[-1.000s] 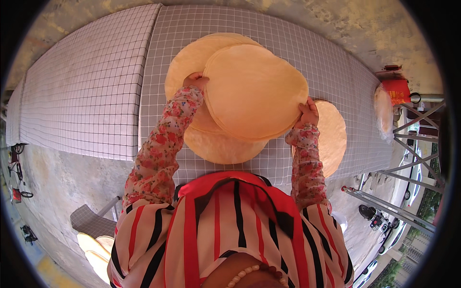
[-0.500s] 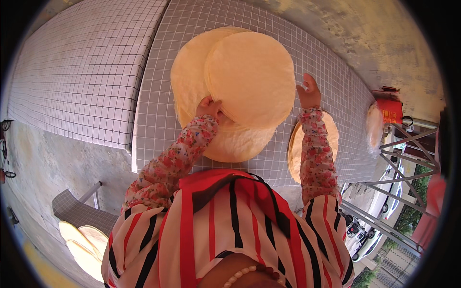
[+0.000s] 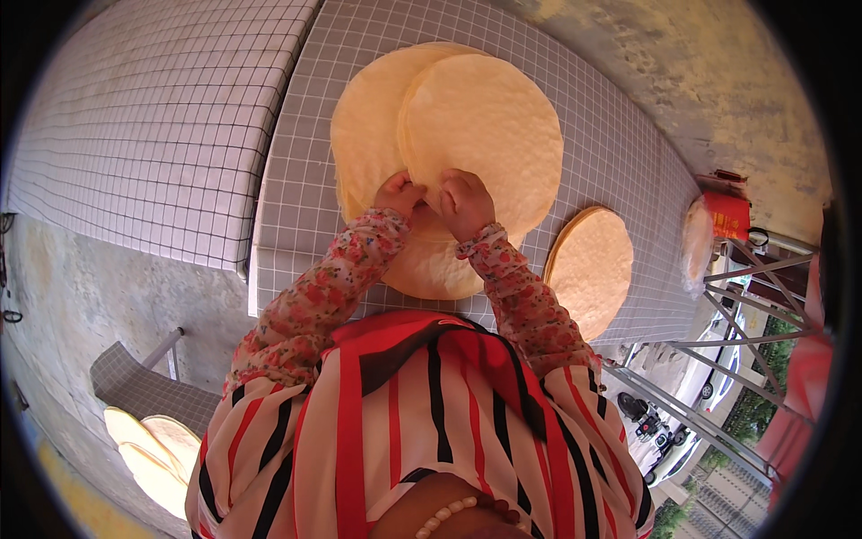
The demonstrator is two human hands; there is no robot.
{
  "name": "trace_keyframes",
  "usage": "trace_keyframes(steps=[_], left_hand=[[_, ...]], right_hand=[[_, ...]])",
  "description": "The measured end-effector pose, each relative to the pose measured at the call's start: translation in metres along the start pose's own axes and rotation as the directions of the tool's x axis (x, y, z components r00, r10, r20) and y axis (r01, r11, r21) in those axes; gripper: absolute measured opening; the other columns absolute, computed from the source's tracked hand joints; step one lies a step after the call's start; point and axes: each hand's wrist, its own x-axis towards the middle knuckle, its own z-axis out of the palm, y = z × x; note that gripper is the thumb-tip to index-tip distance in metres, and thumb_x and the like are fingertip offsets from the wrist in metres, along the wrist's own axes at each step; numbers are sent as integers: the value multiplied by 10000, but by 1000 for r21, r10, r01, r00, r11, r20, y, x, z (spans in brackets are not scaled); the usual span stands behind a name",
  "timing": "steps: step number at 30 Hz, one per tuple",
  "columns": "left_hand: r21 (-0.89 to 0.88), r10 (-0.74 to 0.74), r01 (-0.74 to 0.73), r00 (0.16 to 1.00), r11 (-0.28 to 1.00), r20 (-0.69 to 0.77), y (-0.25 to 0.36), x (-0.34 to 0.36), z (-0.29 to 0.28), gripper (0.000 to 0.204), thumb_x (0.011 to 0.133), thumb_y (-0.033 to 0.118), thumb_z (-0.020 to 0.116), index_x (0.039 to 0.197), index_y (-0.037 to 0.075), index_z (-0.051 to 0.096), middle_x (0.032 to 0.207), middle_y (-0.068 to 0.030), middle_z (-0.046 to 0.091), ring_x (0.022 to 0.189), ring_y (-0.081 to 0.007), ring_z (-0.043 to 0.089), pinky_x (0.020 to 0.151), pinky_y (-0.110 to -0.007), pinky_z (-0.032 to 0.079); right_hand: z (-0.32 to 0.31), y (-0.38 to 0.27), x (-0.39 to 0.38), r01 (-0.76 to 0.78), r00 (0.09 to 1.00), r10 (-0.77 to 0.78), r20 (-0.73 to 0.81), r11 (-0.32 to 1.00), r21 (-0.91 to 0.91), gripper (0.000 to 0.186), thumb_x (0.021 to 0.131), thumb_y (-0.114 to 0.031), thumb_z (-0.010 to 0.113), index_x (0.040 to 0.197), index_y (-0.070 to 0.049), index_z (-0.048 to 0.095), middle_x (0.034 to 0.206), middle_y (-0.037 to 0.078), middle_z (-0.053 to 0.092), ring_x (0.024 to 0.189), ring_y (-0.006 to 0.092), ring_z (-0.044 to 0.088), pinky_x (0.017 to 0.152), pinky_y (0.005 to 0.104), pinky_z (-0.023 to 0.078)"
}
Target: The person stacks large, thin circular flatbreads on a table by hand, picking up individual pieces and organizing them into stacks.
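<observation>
Lying flat, near-rnd sheets (image 3: 485, 117), L hand (image 3: 400, 195) pinching edge, R hand (image 3: 466, 207) grip unclear

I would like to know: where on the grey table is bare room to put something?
Bare grey cloth lies between the right round stack and the plastic bundle, also left of the big pile. The pile is crowded: left hand and right hand meet over it.

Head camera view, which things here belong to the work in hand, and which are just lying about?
In the work:
left hand and right hand, at the near edge of the upper round sheets
overlapping sheets beneath
grey gridded table
probably the separate pile at right

Apparently just lying about:
red item at the table's right end
translucent plastic bag beside it
</observation>
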Motion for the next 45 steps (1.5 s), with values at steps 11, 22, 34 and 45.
trace_keyframes(steps=[11, 22, 34, 45], left_hand=[[-17, 4, -4, 1000, 1000, -21, -2, 1, -2, 168, 861, 40, 560, 1027, 13, 554, 890, -66, 637, 775, -143, 621, 689, -258, 523], [-152, -33, 37, 999, 988, 27, 28, -24, 19, 313, 871, 45, 545, 1181, 17, 518, 1059, -81, 616, 920, -188, 620, 793, -320, 521], [-37, -3, -7, 968, 999, -250, 4, -3, 19, 102, 872, 63, 563, 935, -8, 600, 795, -76, 645, 649, -168, 624, 610, -287, 547], [-109, -74, 52, 976, 993, -204, 21, -15, 26, 147, 880, 68, 549, 1010, 10, 583, 888, -89, 643, 759, -182, 640, 646, -286, 552]], right_hand=[[2, -25, -2, 92, 995, -92, -32, 996, -7, 230, 716, -53, 650, 920, 8, 566, 1007, 123, 573, 939, 344, 545, 788, 422, 481], [8, 3, -17, -410, 881, 471, 46, 713, 568, 140, 745, -10, 600, 884, -14, 584, 1003, 135, 615, 927, 311, 577, 791, 389, 488], [19, -5, -28, 42, 990, -58, -128, 991, -128, 106, 794, -23, 556, 897, -7, 574, 1024, 137, 593, 931, 335, 567, 776, 411, 494], [13, -17, -20, -45, 993, 46, -111, 999, 7, 172, 780, -38, 592, 949, -9, 580, 1124, 136, 567, 1014, 336, 538, 834, 417, 474]])
